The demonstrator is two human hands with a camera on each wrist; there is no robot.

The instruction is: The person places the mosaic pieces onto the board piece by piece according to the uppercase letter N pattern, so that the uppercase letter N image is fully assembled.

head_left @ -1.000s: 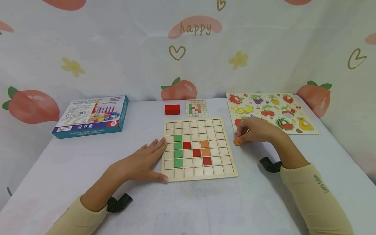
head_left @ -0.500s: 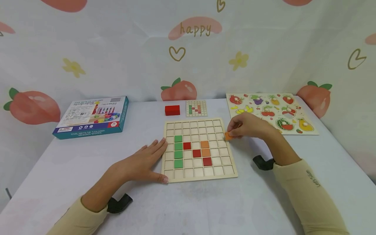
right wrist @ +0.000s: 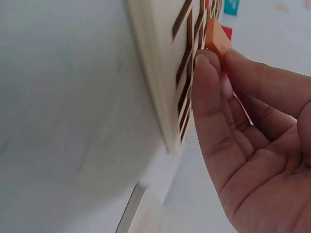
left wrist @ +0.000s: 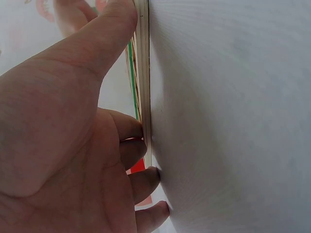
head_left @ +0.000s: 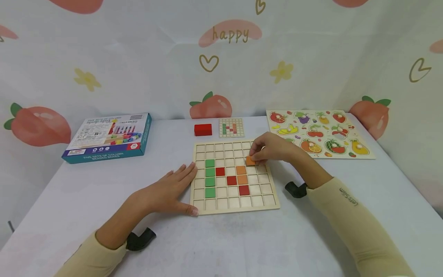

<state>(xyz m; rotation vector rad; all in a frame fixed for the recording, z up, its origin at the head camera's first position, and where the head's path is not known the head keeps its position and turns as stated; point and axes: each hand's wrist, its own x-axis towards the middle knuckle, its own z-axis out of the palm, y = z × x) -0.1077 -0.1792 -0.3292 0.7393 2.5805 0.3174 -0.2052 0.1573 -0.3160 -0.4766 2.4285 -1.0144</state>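
Observation:
A wooden grid board lies on the table before the person. Green tiles form a column at its left, red tiles run diagonally, and two orange tiles sit one behind the other. Fingers spread, the left hand rests against the board's left edge, thumb at the near corner. Above the board's right part, the right hand pinches an orange tile between thumb and fingers. The right wrist view shows this orange tile tilted at the fingertips, close to the grid.
Behind the board lie a small red block and a pattern card with a coloured grid. A boxed toy set is at the back left. A fruit puzzle board lies at the back right.
The right hand has carried the orange tile leftward, from the table beside the board to above its right-hand cells. The left hand stays in place.

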